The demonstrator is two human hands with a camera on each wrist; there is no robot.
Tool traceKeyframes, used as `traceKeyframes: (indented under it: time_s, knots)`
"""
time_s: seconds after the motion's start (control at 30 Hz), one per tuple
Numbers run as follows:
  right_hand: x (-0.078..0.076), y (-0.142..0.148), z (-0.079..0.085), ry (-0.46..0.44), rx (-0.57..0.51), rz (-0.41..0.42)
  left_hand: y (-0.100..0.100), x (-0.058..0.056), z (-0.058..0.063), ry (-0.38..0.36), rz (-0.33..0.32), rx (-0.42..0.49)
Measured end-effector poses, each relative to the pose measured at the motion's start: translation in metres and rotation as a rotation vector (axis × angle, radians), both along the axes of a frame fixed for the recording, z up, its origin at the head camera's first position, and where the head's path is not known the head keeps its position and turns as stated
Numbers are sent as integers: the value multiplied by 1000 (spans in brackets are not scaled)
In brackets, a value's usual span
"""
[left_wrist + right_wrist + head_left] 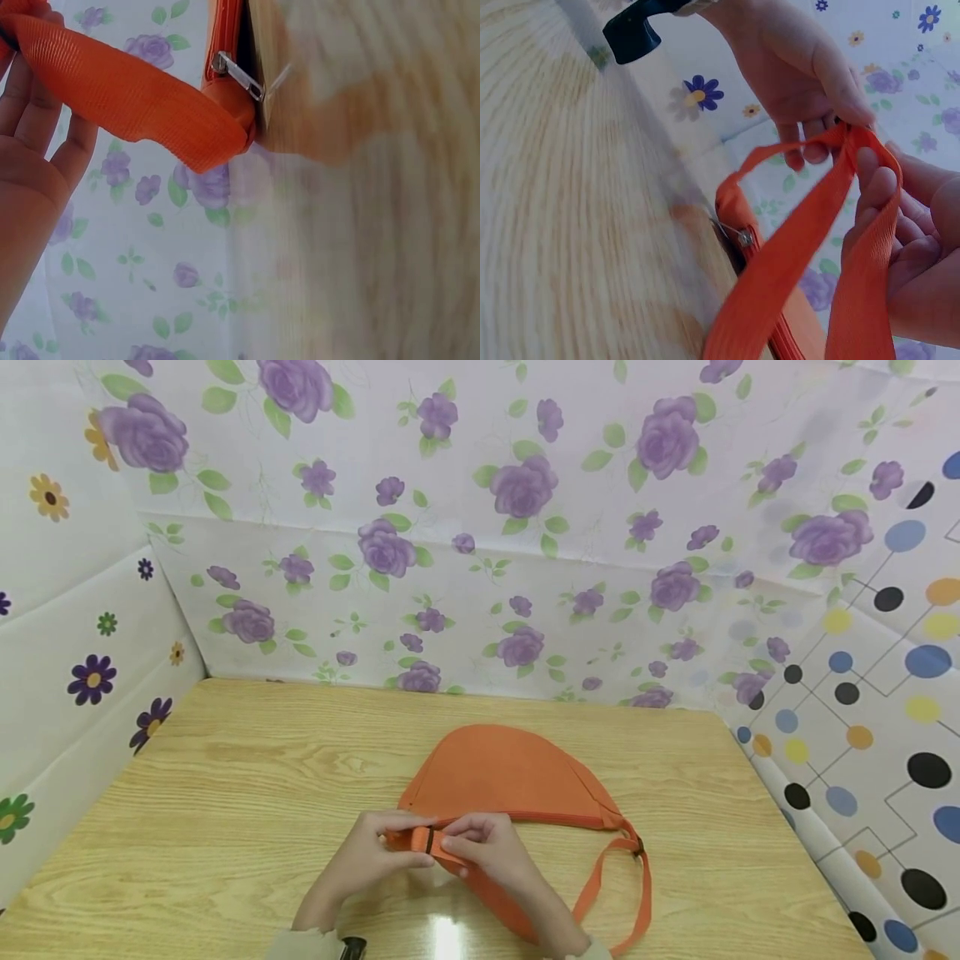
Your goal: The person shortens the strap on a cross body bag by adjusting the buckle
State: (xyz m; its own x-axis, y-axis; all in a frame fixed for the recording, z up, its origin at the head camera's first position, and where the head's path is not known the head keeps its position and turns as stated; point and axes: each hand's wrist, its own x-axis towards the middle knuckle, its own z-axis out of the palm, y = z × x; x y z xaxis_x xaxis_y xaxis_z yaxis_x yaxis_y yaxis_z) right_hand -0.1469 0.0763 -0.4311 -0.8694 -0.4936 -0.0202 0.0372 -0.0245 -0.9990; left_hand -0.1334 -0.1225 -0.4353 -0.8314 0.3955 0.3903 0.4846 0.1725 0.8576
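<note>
An orange sling bag [495, 768] lies on the table, its zipped edge toward me. Just in front of its left end, my left hand [369, 850] pinches the bag's orange strap [135, 94] by a black strap slider [430, 841]. My right hand [497, 853] grips the webbing right beside that slider, thumb on top. In the right wrist view, both hands meet at the slider, and two lengths of strap hang down from there. A metal zipper pull [241, 75] shows at the bag's end. The slider is mostly covered by fingers in both wrist views.
Farther along the strap, a second black slider [638, 847] sits at the bag's right end, with a strap loop trailing toward the near edge. The wooden table [247, 777] is bordered by a flowered sheet [465, 560] behind and patterned sheets at both sides.
</note>
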Motion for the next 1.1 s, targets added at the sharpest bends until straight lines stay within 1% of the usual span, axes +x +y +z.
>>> traceKeyframes:
  time_s: [0.17, 0.33, 0.5, 0.67, 0.77, 0.93, 1.0, 1.1]
  knots:
    - [0, 8, 1, 7, 72, 5, -2, 1, 1, 8, -6, 9]
    - [1, 13, -1, 13, 90, 21, -3, 1, 1, 5, -11, 13]
    - [1, 15, -1, 25, 58, 40, -4, 1, 1, 0, -22, 23]
    - [1, 13, -2, 72, -7, 59, -4, 2, 3, 5, -16, 30]
    - [1, 12, -4, 94, -30, 62, -2, 4, 9, 17, -13, 37]
    - [0, 8, -6, 78, -39, 59, 1, 10, 22, 27, -27, 58]
    - [0, 7, -6, 68, -43, 59, 2, 10, 24, 23, -35, 65]
    - [0, 4, -5, 71, -61, 63, 3, 10, 23, 20, -55, 82]
